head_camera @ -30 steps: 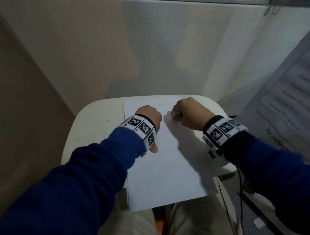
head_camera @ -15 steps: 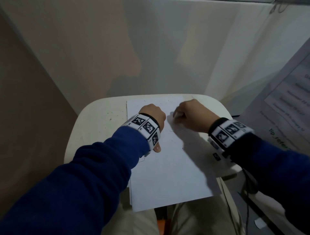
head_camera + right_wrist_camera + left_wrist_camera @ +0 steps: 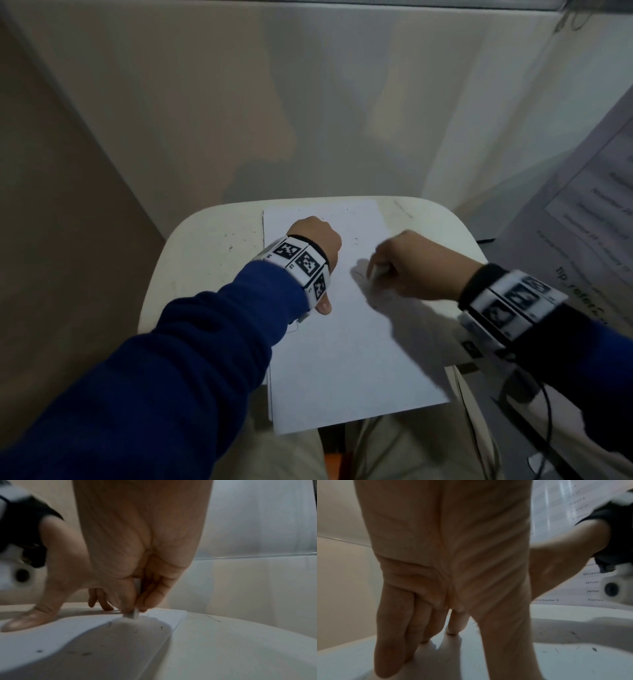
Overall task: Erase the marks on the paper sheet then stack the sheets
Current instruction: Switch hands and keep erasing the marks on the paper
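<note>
White paper sheet [image 3: 346,342], flat rectangle, matte, lies lengthwise on a small cream table [image 3: 212,246] with rounded corners; near edge overhangs the table toward the person's lap. A second sheet edge shows just under its left and right sides, so more than one sheet lies there. Left hand [image 3: 317,240] rests on the sheet's upper left part, fingers [image 3: 390,628] straight and close together with tips pressed down on the paper, thumb splayed back toward the wrist. Right hand [image 3: 411,263] pinches a small white eraser [image 3: 133,613], blocky with a squared end, between thumb and fingertips [image 3: 149,601]; eraser tip touches the paper mid-sheet, right of the left hand. Hand blurred in the head view. Dark thin crumbs and short pencil marks scattered over the paper and the tabletop. Blue sleeves, black-and-white tag bands on both wrists. Printed page with a date list [image 3: 589,219] stands at right, partly legible
</note>
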Demonstrator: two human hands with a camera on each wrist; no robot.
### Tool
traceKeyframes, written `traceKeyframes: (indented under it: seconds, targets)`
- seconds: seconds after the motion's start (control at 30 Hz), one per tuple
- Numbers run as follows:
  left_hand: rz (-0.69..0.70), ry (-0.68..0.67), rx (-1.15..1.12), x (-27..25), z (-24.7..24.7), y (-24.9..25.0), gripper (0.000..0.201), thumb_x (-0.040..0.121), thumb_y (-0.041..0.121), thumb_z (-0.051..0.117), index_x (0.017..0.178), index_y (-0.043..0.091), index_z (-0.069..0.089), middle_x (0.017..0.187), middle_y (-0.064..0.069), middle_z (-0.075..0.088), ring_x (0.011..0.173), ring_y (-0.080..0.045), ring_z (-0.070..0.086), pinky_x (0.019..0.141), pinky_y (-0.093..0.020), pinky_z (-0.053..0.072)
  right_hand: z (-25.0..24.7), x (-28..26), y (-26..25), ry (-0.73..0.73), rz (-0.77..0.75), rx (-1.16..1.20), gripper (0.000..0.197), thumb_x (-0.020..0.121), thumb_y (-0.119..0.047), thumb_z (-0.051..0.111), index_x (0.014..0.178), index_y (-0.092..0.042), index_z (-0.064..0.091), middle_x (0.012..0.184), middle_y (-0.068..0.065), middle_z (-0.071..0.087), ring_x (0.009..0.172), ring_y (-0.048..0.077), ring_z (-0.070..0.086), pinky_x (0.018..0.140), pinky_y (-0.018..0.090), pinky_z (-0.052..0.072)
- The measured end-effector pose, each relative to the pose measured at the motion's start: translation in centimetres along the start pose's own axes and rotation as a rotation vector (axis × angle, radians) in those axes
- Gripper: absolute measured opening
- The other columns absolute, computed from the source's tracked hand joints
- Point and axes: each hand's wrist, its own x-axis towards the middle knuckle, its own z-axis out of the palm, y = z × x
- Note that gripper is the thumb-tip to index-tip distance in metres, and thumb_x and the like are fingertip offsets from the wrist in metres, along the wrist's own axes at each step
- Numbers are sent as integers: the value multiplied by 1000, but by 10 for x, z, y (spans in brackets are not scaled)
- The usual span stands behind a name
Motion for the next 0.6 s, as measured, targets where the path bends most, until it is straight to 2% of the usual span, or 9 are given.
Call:
traceKeyframes:
  seconds: [0.03, 0.1, 0.17, 0.23, 0.33, 0.47, 0.53, 0.57, 0.6]
  targets:
    - [0, -2, 6, -1, -1, 1, 76, 71, 58, 82, 124, 10, 57, 102, -4, 64, 86, -21, 54, 69, -30, 45, 1, 10, 2, 72, 13, 7, 29, 78, -10, 63, 60, -31, 56, 66, -13, 58, 67, 10, 55, 63, 16, 39]
    - [-5, 3, 5, -2, -1, 1, 78, 70, 58, 83, 126, 11, 57, 104, -4, 65, 85, -21, 52, 69, -30, 44, 3, 25, 3, 149, 66, 54, 26, 81, -11, 59, 60, -25, 55, 70, -4, 60, 69, 19, 57, 67, 29, 48]
    - [-12, 9, -10, -1, -1, 2, 72, 75, 53, 81, 128, 11, 57, 107, -5, 65, 85, -21, 51, 70, -30, 43, 6, 27, 2, 146, 92, 51, 20, 82, -12, 56, 63, -18, 61, 75, 3, 63, 71, 25, 60, 71, 40, 53]
    - [-12, 8, -19, 0, -1, 1, 67, 78, 50, 80, 127, 10, 58, 102, -5, 64, 85, -21, 52, 70, -30, 44, 8, 16, -1, 100, 79, 22, 16, 81, -11, 56, 71, -15, 68, 80, 4, 65, 74, 26, 61, 72, 42, 54]
    - [-5, 5, -10, 1, -1, 2, 67, 79, 51, 79, 127, 9, 58, 99, -4, 61, 87, -22, 53, 70, -30, 45, 14, -9, -4, 52, 32, 3, 13, 80, -13, 59, 75, -18, 71, 82, -1, 65, 77, 22, 61, 72, 40, 53]
    - [-6, 9, -4, 3, 1, 1, 73, 76, 53, 80, 132, 11, 57, 109, -3, 66, 91, -21, 57, 70, -29, 46, 8, -20, -3, -48, 14, 44, 20, 75, -13, 68, 66, -30, 64, 76, -12, 68, 74, 4, 60, 69, 24, 50]
    - [-5, 14, -11, 3, 1, 0, 76, 75, 53, 82, 132, 11, 56, 105, -3, 64, 93, -22, 58, 71, -29, 45, 2, -6, -2, 3, 17, 22, 29, 77, -11, 66, 60, -33, 57, 68, -16, 61, 67, 0, 55, 63, 17, 41]
    - [-2, 16, -13, 2, 1, 0, 78, 72, 54, 83, 130, 10, 56, 100, -3, 62, 90, -21, 56, 71, -29, 45, 1, 4, -1, 65, 28, 28, 29, 79, -10, 64, 61, -32, 57, 68, -15, 60, 66, 1, 55, 64, 17, 41]
    - [0, 19, -15, 2, 1, 0, 79, 70, 56, 84, 128, 11, 56, 96, -3, 59, 86, -21, 53, 70, -29, 44, 2, 13, -1, 124, 42, 54, 26, 80, -10, 62, 63, -30, 61, 71, -12, 61, 69, 7, 58, 65, 20, 44]
